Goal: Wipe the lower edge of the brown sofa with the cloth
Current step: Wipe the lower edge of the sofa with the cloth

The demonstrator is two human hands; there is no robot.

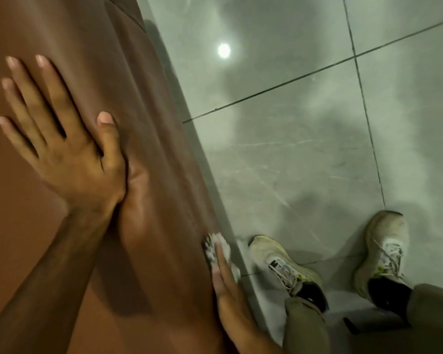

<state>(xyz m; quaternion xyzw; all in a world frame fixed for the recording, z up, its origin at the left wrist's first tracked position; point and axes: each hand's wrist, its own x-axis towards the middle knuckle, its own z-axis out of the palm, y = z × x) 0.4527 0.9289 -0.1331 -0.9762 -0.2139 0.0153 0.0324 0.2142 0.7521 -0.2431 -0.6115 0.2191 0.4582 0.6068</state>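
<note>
The brown sofa (143, 103) fills the left half of the view, its lower edge running diagonally from top centre to bottom right along the floor. My left hand (62, 139) lies flat on the sofa's top with fingers spread, holding nothing. My right hand (228, 297) reaches down the sofa's front side near the bottom and presses a white fluffy cloth (219, 247) against the lower edge. Only part of the cloth shows past my fingers, and it looks blurred.
Glossy grey floor tiles (304, 154) with dark grout lines lie to the right of the sofa, reflecting a ceiling light. My two feet in pale laced sneakers (284, 267) (384, 254) stand on the floor close to the sofa base.
</note>
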